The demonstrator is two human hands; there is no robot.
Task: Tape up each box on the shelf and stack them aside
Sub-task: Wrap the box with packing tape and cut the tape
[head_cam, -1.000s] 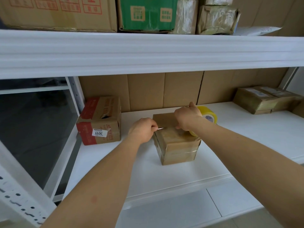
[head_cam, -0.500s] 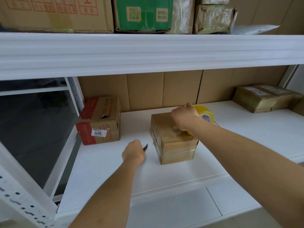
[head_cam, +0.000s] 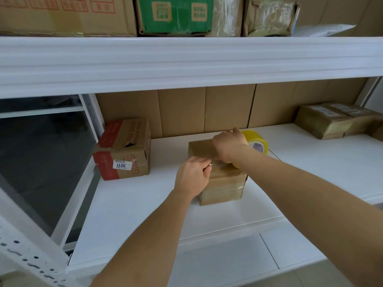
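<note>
Head view: left hand (head_cam: 192,177) grips a small blade; right hand (head_cam: 229,147) holds tape roll (head_cam: 257,142) on box (head_cam: 222,183).

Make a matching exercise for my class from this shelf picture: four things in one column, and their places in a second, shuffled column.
Things:
1. tape roll
2. red-banded box
3. green box
4. two taped parcels

Places:
A. upper shelf, above the work area
B. far right of the work shelf
C. held by the right hand on the middle box
D. left end of the work shelf

Pairs: 1-C, 2-D, 3-A, 4-B
</note>
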